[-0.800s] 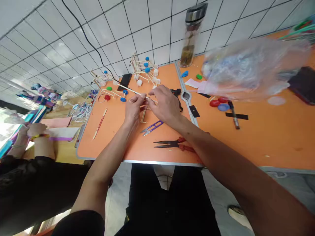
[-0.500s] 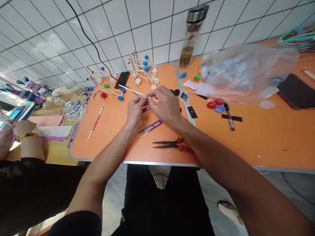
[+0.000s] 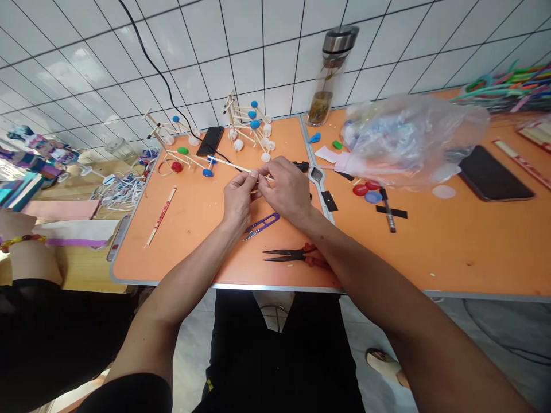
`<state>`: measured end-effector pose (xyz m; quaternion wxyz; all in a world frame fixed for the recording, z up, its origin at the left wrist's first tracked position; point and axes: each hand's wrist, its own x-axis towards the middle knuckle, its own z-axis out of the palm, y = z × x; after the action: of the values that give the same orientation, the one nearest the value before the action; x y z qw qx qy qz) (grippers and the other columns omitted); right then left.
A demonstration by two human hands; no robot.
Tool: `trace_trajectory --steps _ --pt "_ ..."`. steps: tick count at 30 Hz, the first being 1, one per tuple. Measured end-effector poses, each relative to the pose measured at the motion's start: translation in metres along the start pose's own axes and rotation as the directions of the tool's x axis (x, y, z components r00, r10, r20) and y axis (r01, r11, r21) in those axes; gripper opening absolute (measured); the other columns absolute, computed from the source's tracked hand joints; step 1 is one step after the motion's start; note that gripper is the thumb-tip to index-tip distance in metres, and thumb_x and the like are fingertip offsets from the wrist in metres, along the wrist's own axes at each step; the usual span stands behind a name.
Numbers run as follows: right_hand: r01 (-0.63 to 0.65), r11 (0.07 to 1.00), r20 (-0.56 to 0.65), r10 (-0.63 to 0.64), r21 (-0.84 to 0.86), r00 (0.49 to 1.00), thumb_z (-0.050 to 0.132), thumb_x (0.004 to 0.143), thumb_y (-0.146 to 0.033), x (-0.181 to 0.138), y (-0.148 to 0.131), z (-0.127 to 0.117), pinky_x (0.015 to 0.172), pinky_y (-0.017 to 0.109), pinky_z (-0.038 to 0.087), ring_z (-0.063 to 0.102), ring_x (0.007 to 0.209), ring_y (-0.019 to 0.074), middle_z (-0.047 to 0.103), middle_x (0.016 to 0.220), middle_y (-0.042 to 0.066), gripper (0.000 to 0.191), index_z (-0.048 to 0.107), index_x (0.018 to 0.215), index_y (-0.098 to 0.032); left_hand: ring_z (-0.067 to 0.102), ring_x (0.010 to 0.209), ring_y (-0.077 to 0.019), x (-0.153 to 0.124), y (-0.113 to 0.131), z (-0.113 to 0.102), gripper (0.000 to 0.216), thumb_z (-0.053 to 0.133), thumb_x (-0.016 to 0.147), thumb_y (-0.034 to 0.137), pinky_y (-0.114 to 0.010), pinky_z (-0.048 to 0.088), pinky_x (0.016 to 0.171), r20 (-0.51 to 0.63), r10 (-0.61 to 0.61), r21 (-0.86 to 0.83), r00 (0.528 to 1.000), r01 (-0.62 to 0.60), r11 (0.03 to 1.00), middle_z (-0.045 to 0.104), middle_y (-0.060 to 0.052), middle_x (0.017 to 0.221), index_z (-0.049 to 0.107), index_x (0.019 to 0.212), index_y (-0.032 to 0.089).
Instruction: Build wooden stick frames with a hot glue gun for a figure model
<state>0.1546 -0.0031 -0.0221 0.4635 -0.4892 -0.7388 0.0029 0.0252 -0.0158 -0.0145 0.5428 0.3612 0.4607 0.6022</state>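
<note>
Between my two hands is a thin pale wooden stick (image 3: 228, 164), its long end pointing to the back left. My left hand (image 3: 238, 201) pinches it with thumb and fingertips. Close against it, my right hand (image 3: 286, 190) is closed on the stick's near end, where the fingers hide part of it. Below them lie purple thread snips (image 3: 262, 225) and needle-nose pliers (image 3: 286, 255), whose red handles are partly behind my right forearm. Behind my hands stand a stick model with blue and white balls (image 3: 252, 123) and a second stick model (image 3: 183, 152).
At the back are a glass tea bottle (image 3: 323, 92), a clear plastic bag (image 3: 408, 140) and a dark phone (image 3: 210, 141). A larger phone (image 3: 493, 175) and a marker (image 3: 388, 212) lie right. A paper-wrapped stick (image 3: 161, 217) lies left. A co-worker's arm (image 3: 34, 258) rests at far left.
The camera view has turned slightly, so the table appears shifted left. Both hands keep the same hold on the stick, with hardly any movement.
</note>
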Motion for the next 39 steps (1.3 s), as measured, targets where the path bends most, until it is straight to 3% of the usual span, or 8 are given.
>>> trace_trajectory --steps 8,14,18,20,22,25,29,39 --pt "0.004 1.000 0.017 -0.004 -0.014 1.000 0.062 0.100 -0.019 0.001 0.004 0.002 0.084 0.040 0.048 0.071 0.097 0.0288 0.077 0.101 0.010 0.011 0.067 0.092 -0.025 0.066 0.068 -0.0092 -0.001 0.000 0.000 0.038 0.097 0.080 0.051 -0.021 0.058 0.065 0.042 0.007 -0.033 0.999 -0.006 0.999 0.073 0.002 0.079 0.076 0.081 0.020" --pt "0.021 0.999 0.025 -0.021 -0.033 0.999 0.062 0.099 -0.016 0.002 0.008 -0.001 0.083 0.039 0.046 0.070 0.095 0.0277 0.078 0.100 0.009 0.011 0.066 0.093 -0.025 0.065 0.065 -0.0098 -0.005 0.004 -0.004 0.033 0.090 0.086 0.047 -0.020 0.051 0.058 0.029 0.015 0.100 0.999 -0.017 0.995 0.070 0.002 0.078 0.069 0.082 0.022" --pt "0.066 0.994 0.020 -0.064 -0.086 0.998 0.060 0.098 -0.013 0.003 0.013 -0.002 0.081 0.038 0.046 0.070 0.092 0.0272 0.077 0.098 0.009 0.014 0.067 0.094 -0.024 0.056 0.059 -0.0110 -0.002 0.006 -0.011 0.035 0.089 0.087 0.044 -0.023 0.044 0.055 0.011 0.175 0.233 0.984 -0.173 0.957 0.062 0.003 0.070 0.063 0.079 0.023" --pt "0.088 0.989 0.018 -0.086 -0.116 0.996 0.060 0.098 -0.013 0.003 0.015 -0.002 0.081 0.038 0.046 0.070 0.092 0.0274 0.077 0.097 0.009 0.014 0.067 0.094 -0.024 0.053 0.062 -0.0129 0.001 0.010 -0.016 0.034 0.087 0.091 0.046 -0.026 0.047 0.061 0.063 0.376 0.352 0.925 -0.373 0.859 0.060 0.003 0.069 0.064 0.080 0.024" --pt "0.109 0.984 0.026 -0.107 -0.139 0.994 0.059 0.100 -0.014 0.003 0.016 -0.001 0.080 0.038 0.046 0.070 0.092 0.0277 0.077 0.097 0.009 0.015 0.068 0.094 -0.024 0.060 0.076 -0.0179 0.003 0.016 -0.022 0.030 0.082 0.097 0.047 -0.032 0.053 0.076 0.154 0.559 0.514 0.814 -0.550 0.658 0.066 -0.001 0.077 0.067 0.082 0.025" --pt "0.134 0.979 0.058 -0.127 -0.151 0.990 0.058 0.102 -0.015 0.002 0.015 -0.002 0.082 0.039 0.047 0.069 0.093 0.0284 0.077 0.099 0.010 0.015 0.069 0.096 -0.024 0.067 0.113 -0.0287 0.007 0.025 -0.031 0.018 0.073 0.104 0.042 -0.046 0.051 0.108 0.359 0.625 0.705 0.692 -0.641 0.305 0.079 -0.009 0.109 0.075 0.095 0.027" --pt "0.146 0.979 0.100 -0.132 -0.144 0.986 0.059 0.102 -0.016 0.002 0.014 -0.004 0.084 0.041 0.047 0.068 0.095 0.0293 0.077 0.102 0.011 0.015 0.071 0.098 -0.024 0.065 0.130 -0.0332 0.014 0.029 -0.038 0.018 0.064 0.108 0.037 -0.053 0.043 0.121 0.533 0.520 0.732 0.667 -0.672 0.111 0.082 -0.011 0.126 0.080 0.107 0.028" --pt "0.264 0.940 0.209 -0.220 -0.216 0.953 0.056 0.108 -0.018 0.004 0.015 -0.007 0.086 0.042 0.045 0.069 0.100 0.0306 0.079 0.106 0.012 0.019 0.075 0.105 -0.020 0.069 0.107 -0.0323 0.022 0.026 -0.040 0.019 0.064 0.106 0.033 -0.049 0.048 0.105 0.591 0.397 0.761 0.702 -0.649 0.015 0.082 -0.009 0.104 0.081 0.100 0.028"
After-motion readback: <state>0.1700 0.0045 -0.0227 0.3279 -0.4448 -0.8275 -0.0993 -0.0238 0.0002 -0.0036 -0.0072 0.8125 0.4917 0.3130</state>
